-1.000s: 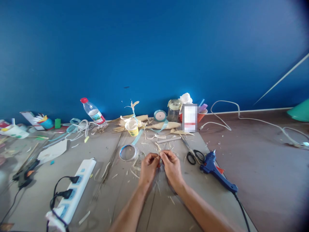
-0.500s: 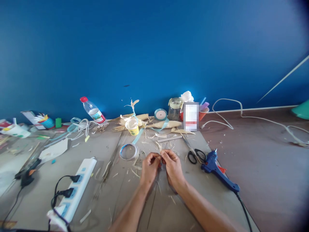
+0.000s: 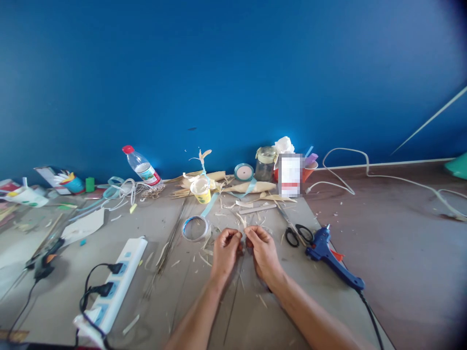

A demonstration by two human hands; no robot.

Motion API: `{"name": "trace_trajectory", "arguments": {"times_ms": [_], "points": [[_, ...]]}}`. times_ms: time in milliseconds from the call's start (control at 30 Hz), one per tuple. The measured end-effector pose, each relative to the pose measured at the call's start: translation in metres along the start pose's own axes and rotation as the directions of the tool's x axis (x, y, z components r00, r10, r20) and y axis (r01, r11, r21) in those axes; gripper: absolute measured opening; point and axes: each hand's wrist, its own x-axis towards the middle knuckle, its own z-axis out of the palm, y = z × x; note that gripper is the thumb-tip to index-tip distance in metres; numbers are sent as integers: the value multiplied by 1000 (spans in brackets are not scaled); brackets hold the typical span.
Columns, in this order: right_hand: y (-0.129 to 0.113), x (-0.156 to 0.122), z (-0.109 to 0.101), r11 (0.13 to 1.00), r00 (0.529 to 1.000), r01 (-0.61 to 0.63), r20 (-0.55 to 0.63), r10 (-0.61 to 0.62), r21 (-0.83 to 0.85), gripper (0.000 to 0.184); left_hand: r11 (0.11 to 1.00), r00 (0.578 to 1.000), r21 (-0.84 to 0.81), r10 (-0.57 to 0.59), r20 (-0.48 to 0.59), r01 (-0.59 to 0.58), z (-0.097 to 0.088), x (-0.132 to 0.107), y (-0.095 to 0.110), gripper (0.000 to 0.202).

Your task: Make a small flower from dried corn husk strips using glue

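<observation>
A thin pale straw-coloured husk strip [image 3: 243, 234] is held just left of the black-handled steel scissors [image 3: 297, 234]. It is pinched at one end by the left hand [image 3: 224, 252] and at the other by the right hand [image 3: 263, 250], both grips closed. Its long axis appears crosswise, equally near both hands. A blue plastic glue gun [image 3: 330, 255] lies right of the scissors.

Both forearms extended; left hand [image 3: 225, 249], right hand [image 3: 263, 249] close, fingers pinched.
</observation>
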Motion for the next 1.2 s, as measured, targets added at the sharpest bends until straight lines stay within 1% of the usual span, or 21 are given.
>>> {"name": "trace_trajectory", "arguments": {"times_ms": [67, 133, 200, 267, 300, 367, 433, 467, 500, 567, 600, 633, 700, 767, 800, 867, 933, 1000, 1100, 1133, 1200], "points": [[1, 3, -3, 1000, 1000, -3, -11, 3, 12, 24, 999, 1000, -35, -16, -21, 15, -1, 1, 0, 22], [2, 5, -5, 1000, 1000, -1, 6, 1, 6, 25, 999, 999, -48, -21, -33, 19, -2, 2, -2, 22], [1, 7, -7, 1000, 999, -12, 34, 13, -29, 26, 999, 999, -32, -26, -43, 25, -3, 3, -3, 22], [-2, 7, -8, 995, 997, -36, 63, 42, -92, 27, 1000, 998, 25, -4, -63, 6, -4, 4, -3, 21], [-4, 7, -9, 990, 996, -46, 75, 56, -135, 27, 997, 997, 72, 26, -75, -21, -4, 4, -2, 20], [-11, 6, -11, 969, 993, -40, 100, 66, -243, 26, 977, 987, 186, 127, -94, -108, -5, 4, 2, 16], [-19, 8, -15, 922, 992, 14, 124, 37, -386, 25, 937, 967, 285, 237, -98, -201, -7, 4, 6, 13], [-24, 10, -19, 880, 990, 72, 140, -6, -470, 24, 918, 956, 318, 277, -94, -235, -7, 4, 8, 12], [-28, 13, -23, 819, 984, 151, 164, -70, -554, 22, 904, 948, 341, 305, -91, -258, -8, 4, 8, 12], [-35, 21, -34, 636, 948, 317, 224, -226, -703, 21, 892, 942, 363, 324, -93, -271, -11, 6, 7, 12], [-38, 26, -41, 534, 923, 374, 250, -292, -758, 21, 891, 940, 368, 324, -105, -267, -12, 7, 6, 12], [-40, 31, -47, 444, 905, 395, 258, -339, -804, 21, 891, 939, 372, 322, -118, -259, -14, 8, 5, 11], [-42, 39, -57, 317, 890, 356, 216, -401, -879, 18, 891, 938, 385, 316, -145, -241, -17, 11, 2, 12], [-42, 43, -62, 260, 873, 312, 168, -457, -914, 14, 891, 937, 394, 310, -160, -227, -20, 13, 0, 12], [-42, 43, -63, 254, 863, 328, 179, -472, -910, 14, 891, 937, 395, 308, -165, -223, -21, 14, 0, 12], [-41, 41, -60, 280, 853, 422, 273, -445, -862, 17, 895, 937, 390, 304, -175, -218, -21, 15, -1, 13], [-40, 37, -56, 324, 846, 511, 399, -354, -796, 17, 900, 936, 381, 298, -189, -210, -21, 15, -1, 13], [-38, 35, -54, 327, 838, 543, 478, -261, -773, 16, 902, 934, 380, 295, -199, -204, -21, 15, -2, 14], [-37, 35, -55, 248, 836, 548, 534, -127, -799, 20, 882, 924, 414, 329, -197, -226, -22, 16, -5, 15], [-37, 36, -56, 220, 838, 543, 539, -82, -810, 22, 865, 911, 434, 362, -196, -251, -23, 17, -5, 15], [-38, 37, -57, 170, 842, 533, 539, -15, -829, 25, 820, 867, 481, 453, -210, -312, -25, 19, -6, 14]]}}
